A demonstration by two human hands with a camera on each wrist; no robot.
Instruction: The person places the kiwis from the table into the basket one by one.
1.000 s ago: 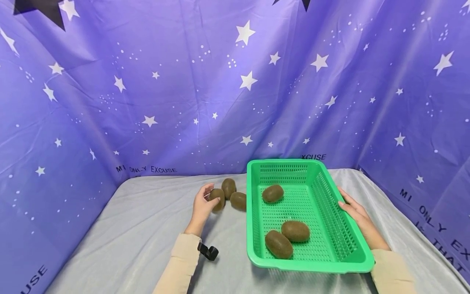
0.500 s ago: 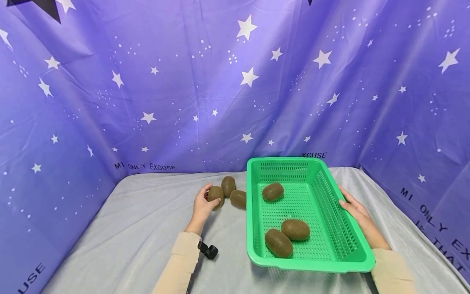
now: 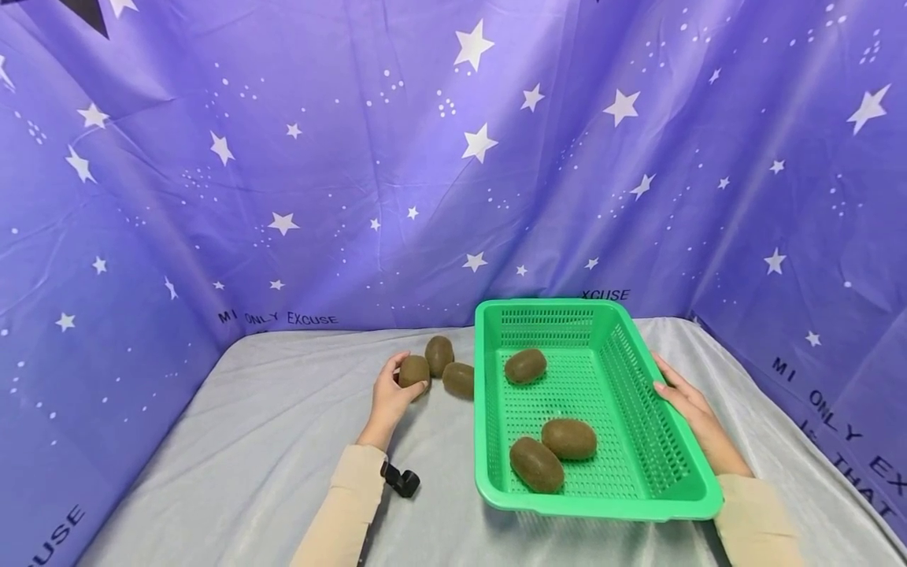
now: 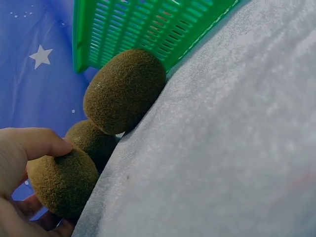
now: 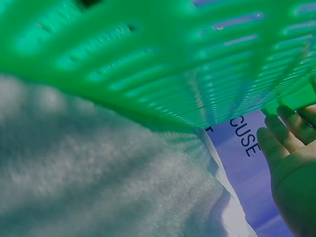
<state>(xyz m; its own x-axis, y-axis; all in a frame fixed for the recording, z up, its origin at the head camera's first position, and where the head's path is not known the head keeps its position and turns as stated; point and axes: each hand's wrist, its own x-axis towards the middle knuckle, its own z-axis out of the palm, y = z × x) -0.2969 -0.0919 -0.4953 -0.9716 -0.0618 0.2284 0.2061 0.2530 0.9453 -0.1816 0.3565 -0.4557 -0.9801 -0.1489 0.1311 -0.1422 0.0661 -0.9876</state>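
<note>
My left hand (image 3: 390,398) grips a brown kiwi (image 3: 414,373) on the cloth, thumb on the near side. In the left wrist view, the thumb presses on top of this kiwi (image 4: 64,182), with the other fingers around its lower side. Two more kiwis lie just beyond, one behind (image 3: 439,357) and one against the basket's left side (image 3: 459,379). The green basket (image 3: 483,441) holds three kiwis, one at the back (image 3: 526,367) and two near the front (image 3: 569,439). My right hand (image 3: 697,413) holds the basket's right rim, thumb above and fingers beneath.
Grey cloth (image 3: 269,441) covers the table. Purple star-printed curtains (image 3: 368,157) stand close behind and on both sides. A black wrist mount (image 3: 402,479) juts from the left sleeve.
The head view has tilted slightly, so everything sits a little higher. The kiwi in my left hand has shifted slightly left, away from its neighbours. My right hand stays at the basket rim.
</note>
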